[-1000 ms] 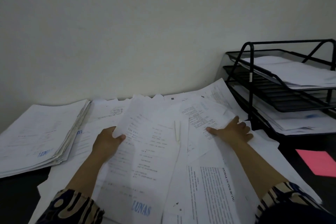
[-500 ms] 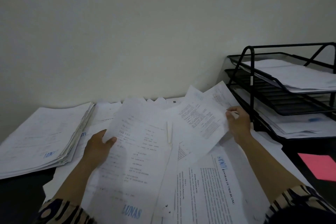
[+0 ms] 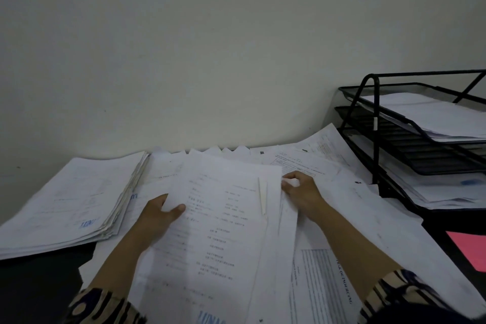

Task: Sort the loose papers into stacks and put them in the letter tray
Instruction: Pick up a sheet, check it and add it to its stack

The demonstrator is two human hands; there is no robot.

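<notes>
A held bundle of white printed sheets (image 3: 223, 218) is raised over the loose papers (image 3: 368, 218) that cover the dark desk. My left hand (image 3: 160, 213) grips the bundle's left edge, thumb on top. My right hand (image 3: 299, 192) pinches sheets at the bundle's right edge. A sorted stack of papers (image 3: 68, 205) lies at the left. The black three-tier letter tray (image 3: 376, 113) stands at the right, with papers on its top and bottom tiers.
A pink sheet (image 3: 470, 247) lies on the dark desk (image 3: 39, 284) at the right, in front of the tray. A plain wall runs close behind the papers.
My right hand has brought the sheet it lifted in to the left and now holds it against the right edge of the bundle. My left hand keeps its grip.
</notes>
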